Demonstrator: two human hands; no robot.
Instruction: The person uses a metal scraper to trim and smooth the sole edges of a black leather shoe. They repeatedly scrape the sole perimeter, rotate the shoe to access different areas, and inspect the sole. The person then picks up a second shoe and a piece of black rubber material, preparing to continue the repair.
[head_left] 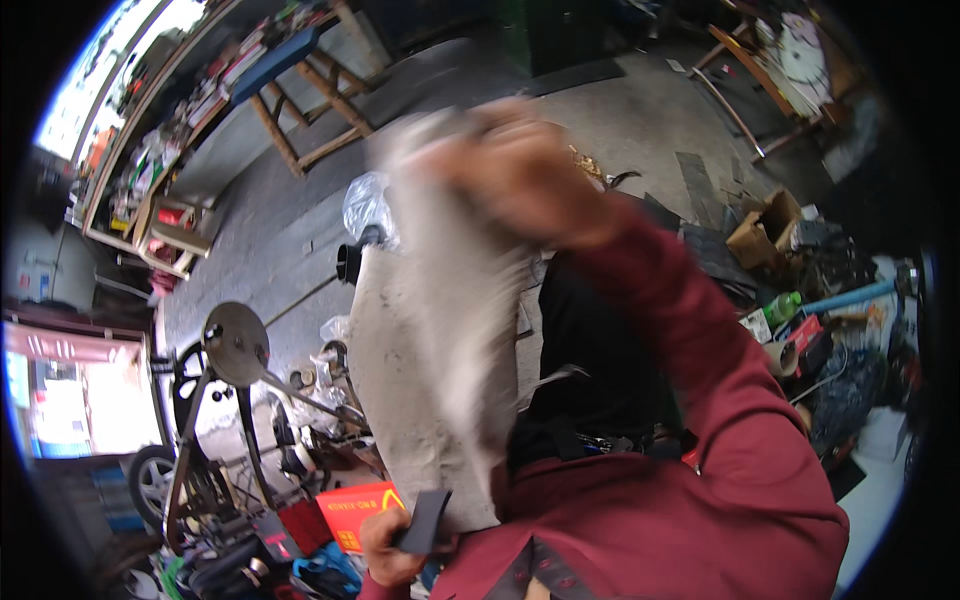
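Observation:
A pale, stained cloth (430,330) hangs over my lap and rises toward the middle of the view, smeared by motion. My right hand (530,175) is raised at its upper end, closed on the gathered cloth; the fingers are blurred. Low at the left, close to my body, my left hand (388,548) is closed round a flat dark grey strip (428,520). That strip overlaps the lower end of the cloth. An orange-red box (348,508) lies just beyond my left hand.
At the left stands a machine with a round metal disc (235,343). A blue-topped wooden stool (275,68) is far left, beside crowded shelves. An open cardboard box (765,230) and piled odds and ends lie at the right. Clear plastic (365,208) lies beyond the cloth.

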